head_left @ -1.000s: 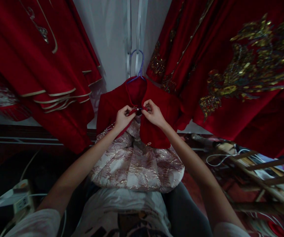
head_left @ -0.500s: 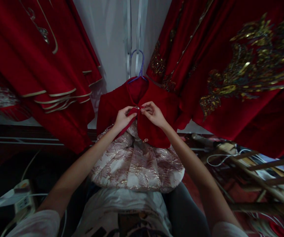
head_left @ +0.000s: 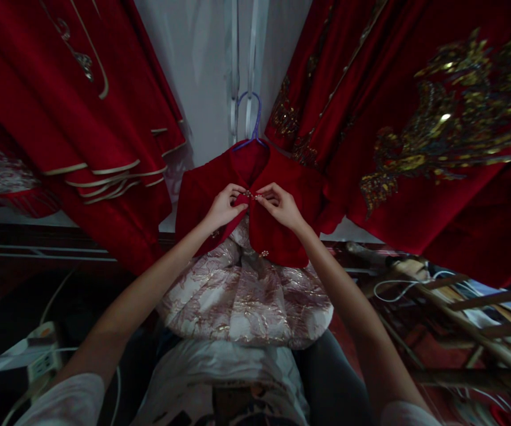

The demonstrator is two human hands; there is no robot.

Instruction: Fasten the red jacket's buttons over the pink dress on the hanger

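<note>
A small red jacket [head_left: 299, 195] hangs on a purple hanger [head_left: 251, 121] over a pale patterned skirt [head_left: 246, 299]. My left hand [head_left: 222, 208] pinches the jacket's left front edge at the neck. My right hand [head_left: 282, 207] pinches the right front edge. The fingertips of both hands meet at a small metal fastener [head_left: 250, 194] just below the collar. A second fastener [head_left: 263, 254] shows lower down on the jacket's front.
Large red garments with cream trim [head_left: 82, 118] hang at the left. Red cloth with gold embroidery [head_left: 442, 130] hangs at the right. A white power strip with cables [head_left: 37, 358] lies low at the left. Wooden slats and a white cable [head_left: 455, 296] clutter the right.
Both hands have drawn the two front edges of the jacket together at the neck, and the gap that showed between them has closed.
</note>
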